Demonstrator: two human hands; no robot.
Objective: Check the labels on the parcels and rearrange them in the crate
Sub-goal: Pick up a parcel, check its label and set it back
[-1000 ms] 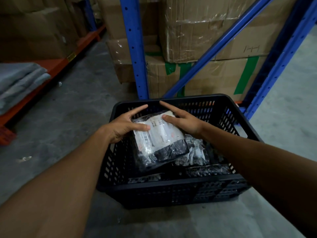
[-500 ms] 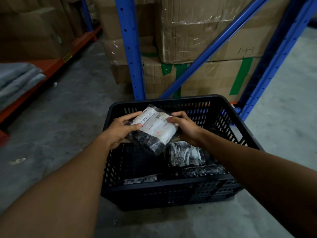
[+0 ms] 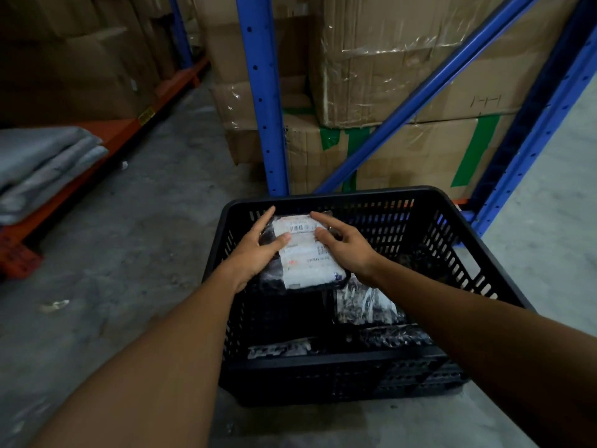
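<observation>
Head view. I see the black crate [image 3: 381, 367] standing on the concrete floor [image 3: 135, 253] in front of a blue rack upright [image 3: 261, 92] and stacked cardboard boxes [image 3: 403, 76].

I hold one parcel [image 3: 303, 253] between both hands, above the rear left part of the crate interior. It is wrapped in dark film, and its white label [image 3: 305, 250] faces up toward the camera, with a barcode near its far edge.

Left hand [image 3: 255, 250]: it grasps the parcel's left edge, thumb lying across the label, fingers extended along the far left corner. Right hand [image 3: 345, 250]: it grasps the right edge, thumb pressed on the label, index finger stretched along the far edge. The parcel sits directly between the two palms, its near end projecting toward me past both wrists.

Lower in the crate, a second parcel [image 3: 365, 302] lies just below my right wrist. More wrapped parcels [image 3: 394, 337] lie along the near wall.
</observation>
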